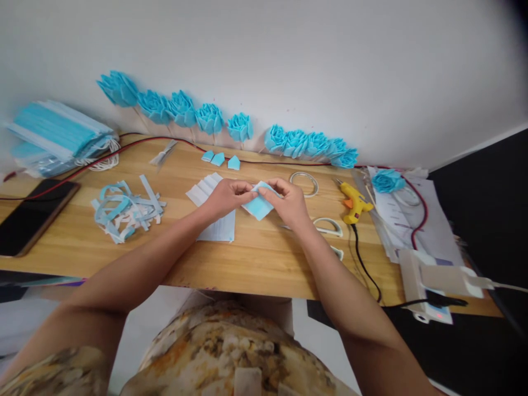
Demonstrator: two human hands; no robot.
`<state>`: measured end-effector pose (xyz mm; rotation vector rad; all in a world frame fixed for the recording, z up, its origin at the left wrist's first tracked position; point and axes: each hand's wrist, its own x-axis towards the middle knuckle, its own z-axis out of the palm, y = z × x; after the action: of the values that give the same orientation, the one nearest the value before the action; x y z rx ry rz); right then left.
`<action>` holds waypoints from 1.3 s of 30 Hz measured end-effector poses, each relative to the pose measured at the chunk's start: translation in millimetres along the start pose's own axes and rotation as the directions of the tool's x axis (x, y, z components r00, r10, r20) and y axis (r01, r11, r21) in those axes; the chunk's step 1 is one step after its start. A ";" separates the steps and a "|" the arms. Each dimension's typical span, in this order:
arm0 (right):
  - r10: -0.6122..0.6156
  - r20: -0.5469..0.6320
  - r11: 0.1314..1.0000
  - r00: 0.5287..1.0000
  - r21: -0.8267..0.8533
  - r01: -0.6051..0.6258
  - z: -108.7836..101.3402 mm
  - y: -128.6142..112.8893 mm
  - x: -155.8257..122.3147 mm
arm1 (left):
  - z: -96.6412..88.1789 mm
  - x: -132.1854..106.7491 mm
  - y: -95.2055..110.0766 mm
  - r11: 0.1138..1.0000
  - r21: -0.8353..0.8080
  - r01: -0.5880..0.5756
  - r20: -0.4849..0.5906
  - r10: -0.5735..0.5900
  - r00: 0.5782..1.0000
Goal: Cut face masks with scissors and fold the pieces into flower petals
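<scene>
Between my two hands is a small piece of light-blue mask fabric (pixel 259 207), held just above the table with one edge pinched at the top. My left hand (pixel 228 197) grips its upper left part with thumb and fingers. On the upper right part, my right hand (pixel 290 201) pinches it the same way. Beneath and beside my left hand lie pale pleated fabric pieces (pixel 218 230). White-handled scissors (pixel 329 226) rest partly hidden under my right forearm. Three small folded blue petals (pixel 234 162) lie beyond my hands.
Blue fabric flowers (pixel 209 117) on sticks lean along the wall. Cut strips (pixel 124 209), a phone (pixel 35 214) and stacked masks (pixel 58 132) are on the left. To the right are a tape roll (pixel 304 184), a yellow glue gun (pixel 353 202) with its cord, and a power strip (pixel 421 280).
</scene>
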<state>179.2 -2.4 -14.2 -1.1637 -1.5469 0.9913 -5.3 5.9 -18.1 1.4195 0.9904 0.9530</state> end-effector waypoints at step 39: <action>-0.057 -0.201 0.998 0.978 -0.016 0.055 -2.1 6.6 2.3 | -2.1 -1.8 6.4 0.996 -0.091 0.011 -0.070 -0.017 0.997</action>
<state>182.4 1.5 -19.5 -1.1835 -1.4170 0.8029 -7.5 4.6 -11.6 1.3099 0.9957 1.0305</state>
